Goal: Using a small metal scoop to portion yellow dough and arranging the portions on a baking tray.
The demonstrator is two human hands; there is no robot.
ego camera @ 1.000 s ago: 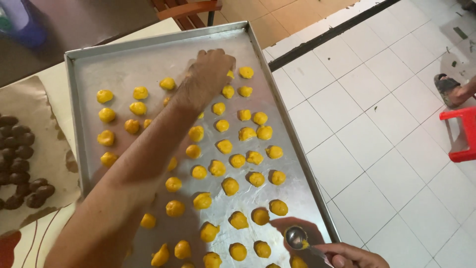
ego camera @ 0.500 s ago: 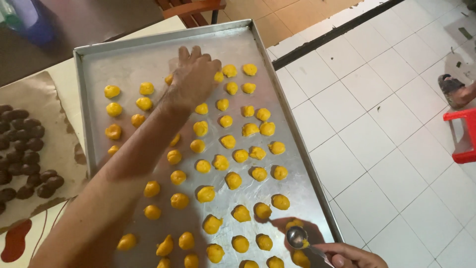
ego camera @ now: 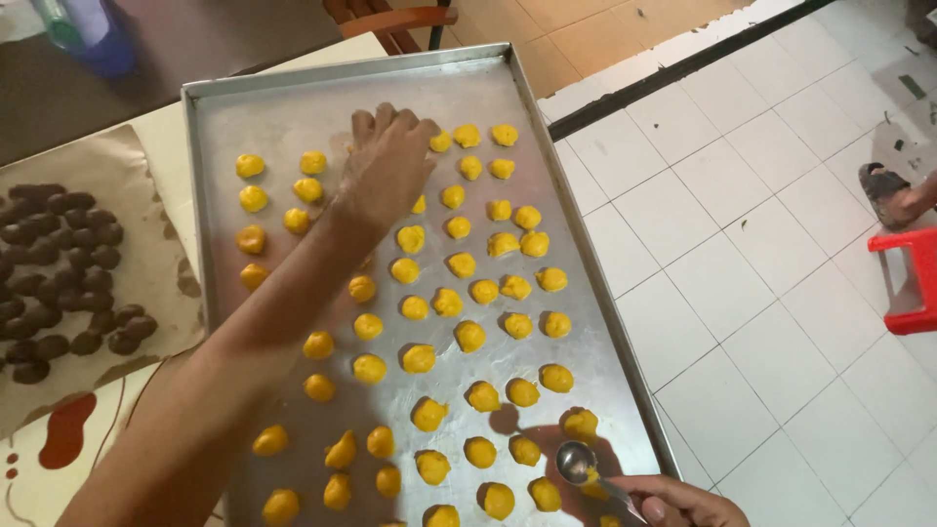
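Your left hand (ego camera: 386, 166) reaches across the long metal baking tray (ego camera: 293, 98), palm down with fingers loosely curled, resting among the yellow dough balls (ego camera: 468, 337) near the tray's far end; you cannot tell whether it grips one. Your right hand (ego camera: 683, 503) sits at the near right corner, closed around the handle of a small round metal spoon (ego camera: 576, 461) whose bowl hovers just over the tray beside the nearest dough pieces.

The dough balls lie in loose rows over most of the tray, leaving a bare strip along the far edge. The tray sits on a pale desk (ego camera: 161, 161), its right side overhanging the white tiled floor (ego camera: 761, 293). To the left, a sheet of brown paper (ego camera: 127, 166) carries a cluster of dark brown cookies (ego camera: 59, 263). Across the floor stands a red plastic stool (ego camera: 913, 278), with another person's foot (ego camera: 893, 190) just beyond it.
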